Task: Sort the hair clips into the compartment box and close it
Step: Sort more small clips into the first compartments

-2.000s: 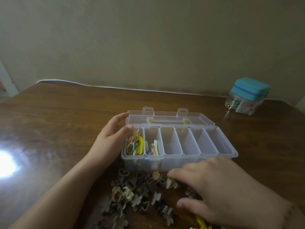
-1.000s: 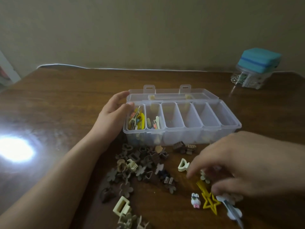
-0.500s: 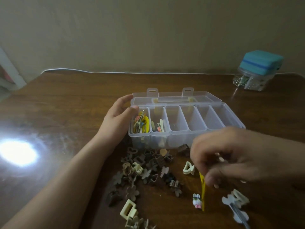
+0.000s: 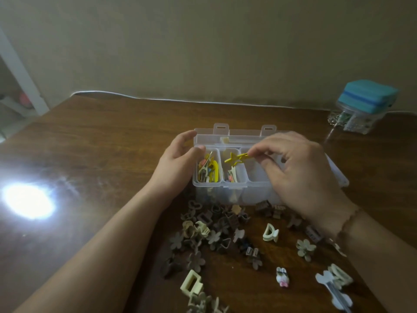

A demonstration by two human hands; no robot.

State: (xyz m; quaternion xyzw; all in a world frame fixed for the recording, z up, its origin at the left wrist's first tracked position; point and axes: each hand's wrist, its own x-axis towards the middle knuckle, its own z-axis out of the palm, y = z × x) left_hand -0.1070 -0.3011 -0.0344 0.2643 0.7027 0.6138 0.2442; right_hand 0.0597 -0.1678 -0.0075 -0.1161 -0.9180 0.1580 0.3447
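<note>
A clear compartment box (image 4: 228,185) stands open on the brown table, its lid (image 4: 239,137) folded back. My left hand (image 4: 178,163) grips the box's left end. My right hand (image 4: 295,170) pinches a yellow star hair clip (image 4: 237,159) and holds it over the second compartment from the left. The two leftmost compartments hold colourful flat clips (image 4: 208,171). Many small brown and beige claw clips (image 4: 212,233) lie loose on the table in front of the box. My right hand hides the box's right compartments.
A jar with a teal lid (image 4: 365,107) stands at the back right by the wall. A bright light glare (image 4: 28,201) marks the table at left. A white bunny clip (image 4: 282,276) and a pale bow clip (image 4: 334,283) lie at the front right.
My right hand picked the yellow star clip up from the table at front right and carried it up over the box. My left hand stayed on the box's left end.
</note>
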